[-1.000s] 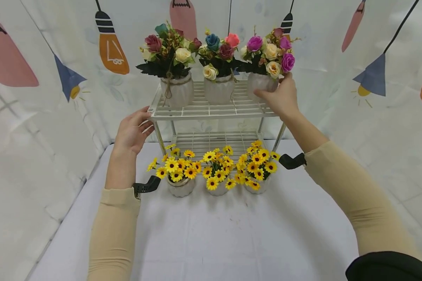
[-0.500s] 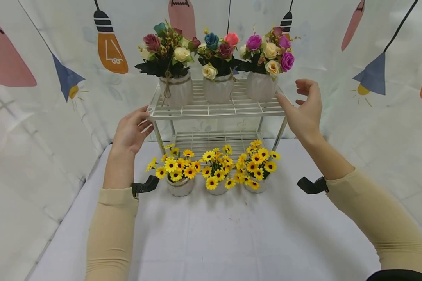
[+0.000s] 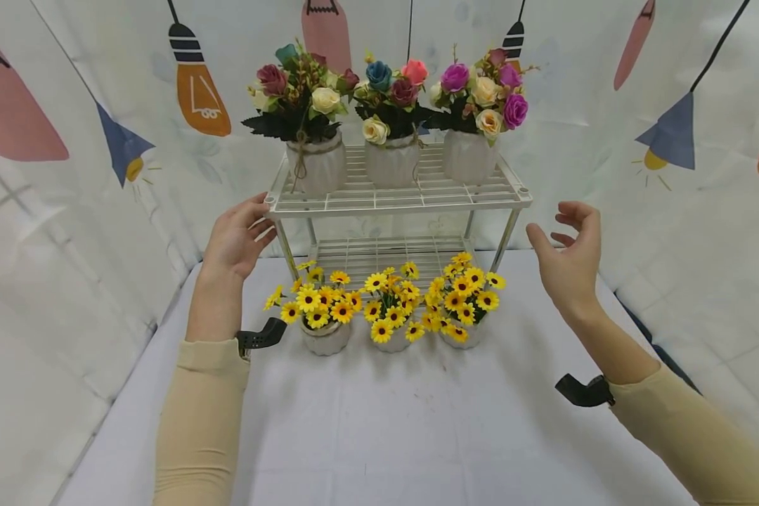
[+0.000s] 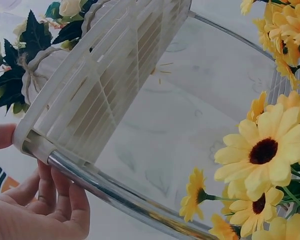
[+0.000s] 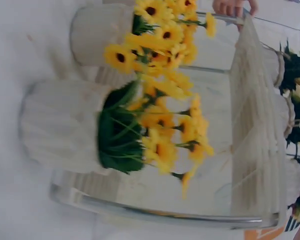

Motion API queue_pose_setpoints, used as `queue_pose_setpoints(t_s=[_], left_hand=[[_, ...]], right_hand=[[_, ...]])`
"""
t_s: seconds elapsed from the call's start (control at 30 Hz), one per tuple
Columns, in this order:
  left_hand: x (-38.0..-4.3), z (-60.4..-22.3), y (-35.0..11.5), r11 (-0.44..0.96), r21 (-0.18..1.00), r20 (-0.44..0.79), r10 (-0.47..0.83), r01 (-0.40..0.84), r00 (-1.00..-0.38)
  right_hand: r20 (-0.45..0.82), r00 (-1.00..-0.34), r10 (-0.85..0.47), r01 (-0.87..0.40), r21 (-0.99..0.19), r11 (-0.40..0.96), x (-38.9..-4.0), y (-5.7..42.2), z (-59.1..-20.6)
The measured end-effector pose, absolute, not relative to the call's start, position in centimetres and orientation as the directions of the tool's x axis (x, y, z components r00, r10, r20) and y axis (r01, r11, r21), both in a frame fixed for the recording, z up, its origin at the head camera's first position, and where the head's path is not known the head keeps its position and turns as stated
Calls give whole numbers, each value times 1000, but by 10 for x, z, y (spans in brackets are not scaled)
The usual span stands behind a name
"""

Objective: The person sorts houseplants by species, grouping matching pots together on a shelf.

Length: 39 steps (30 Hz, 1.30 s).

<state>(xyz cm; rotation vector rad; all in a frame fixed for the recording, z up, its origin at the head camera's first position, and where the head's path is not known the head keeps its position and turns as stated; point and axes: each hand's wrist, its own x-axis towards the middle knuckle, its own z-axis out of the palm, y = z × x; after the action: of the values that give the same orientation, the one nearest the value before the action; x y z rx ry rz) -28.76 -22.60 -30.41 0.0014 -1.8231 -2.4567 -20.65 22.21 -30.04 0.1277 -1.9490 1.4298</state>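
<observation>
A white two-tier wire shelf rack [image 3: 398, 209] stands on the table. My left hand [image 3: 235, 235] grips its upper left corner; in the left wrist view the thumb lies against the corner and the fingers [image 4: 62, 192] curl by the metal leg. My right hand [image 3: 572, 256] is in the air to the right of the rack, fingers loosely bent, holding nothing. On the top tier sit three pots of artificial roses: the left pot [image 3: 318, 165], the middle pot [image 3: 393, 163] and the right pot [image 3: 470, 158].
Three pots of yellow daisies, the left pot [image 3: 325, 339], middle pot [image 3: 392, 342] and right pot [image 3: 462, 336], stand in a row at the rack's front. A white cloth [image 3: 386, 422] covers the table. A printed curtain [image 3: 582, 126] hangs behind.
My right hand has let go of the right rose pot and moved right and down, away from the rack. The left hand has stayed at the rack's corner.
</observation>
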Motion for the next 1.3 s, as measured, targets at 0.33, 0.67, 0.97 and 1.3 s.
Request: queue_pose_setpoints(t_s=[0.33,0.67,0.97,1.3], left_hand=[[-286,-306,-229,-281,958,36,-84,58,-996],[-288,-305,-228,-296,953,38,-64,56,-997],[-289,-307,-227,-301,951,46,-72,65,-996],[-289,-307,-226,-317,945,62,-62,79,-996]], right_hand=[[437,-828,352,-309,-878,364,-201,249,-373],[122,-923,365,0,-949,316,-185,246,-420],[-68,-971,228,131,-952,277,-183,236,-447],[-168,-978,123,194,-950,243,-188,216,-468]])
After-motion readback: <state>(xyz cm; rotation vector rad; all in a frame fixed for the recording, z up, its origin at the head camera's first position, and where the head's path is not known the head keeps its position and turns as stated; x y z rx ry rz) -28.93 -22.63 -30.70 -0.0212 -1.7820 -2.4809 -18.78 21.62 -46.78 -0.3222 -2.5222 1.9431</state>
